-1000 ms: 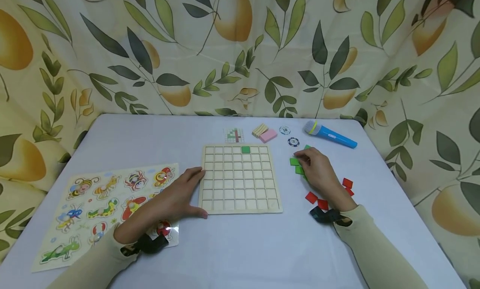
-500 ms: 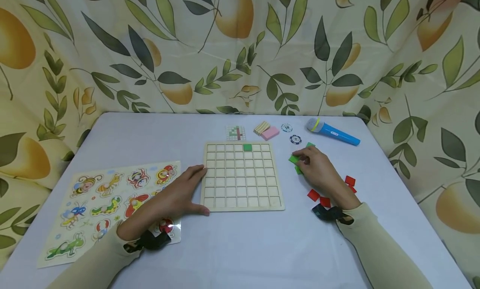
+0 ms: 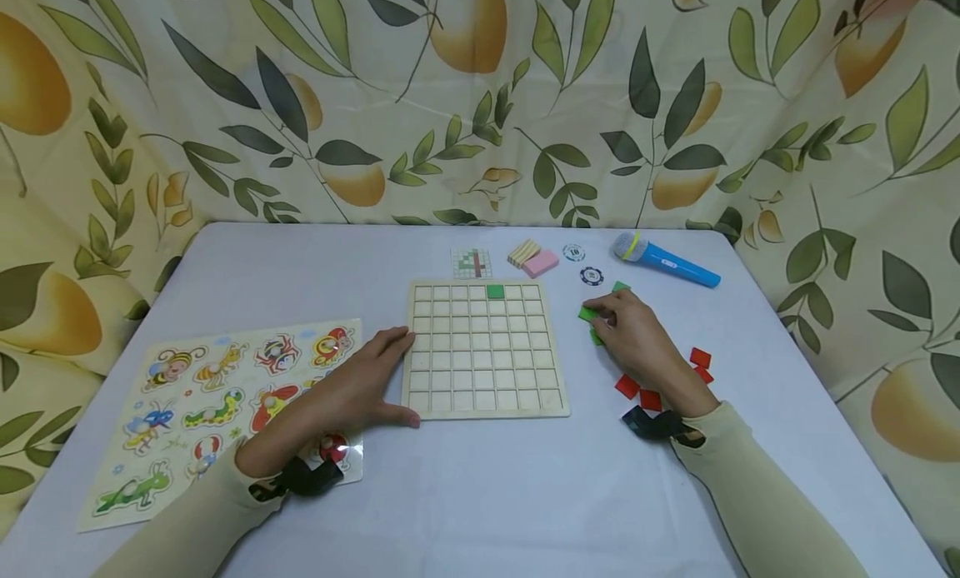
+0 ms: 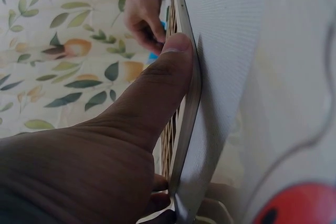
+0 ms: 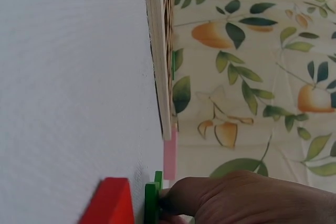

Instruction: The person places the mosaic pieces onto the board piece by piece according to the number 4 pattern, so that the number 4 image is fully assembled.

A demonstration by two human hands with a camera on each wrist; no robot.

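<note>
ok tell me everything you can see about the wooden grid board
The wooden grid board is a pale square tray of small square cells, lying flat on the white table. One green tile sits in its top row; the other cells look empty. The left hand rests against its left edge, thumb along the near rim.

An insect puzzle sheet (image 3: 217, 395) lies at the worktop's (image 3: 480, 495) left; a blue toy microphone (image 3: 663, 261), two poker chips (image 3: 582, 264), a pink block (image 3: 540, 264) and a pattern card (image 3: 472, 263) sit along the far edge; leaf-print cloth (image 3: 450, 103) behind.
</note>
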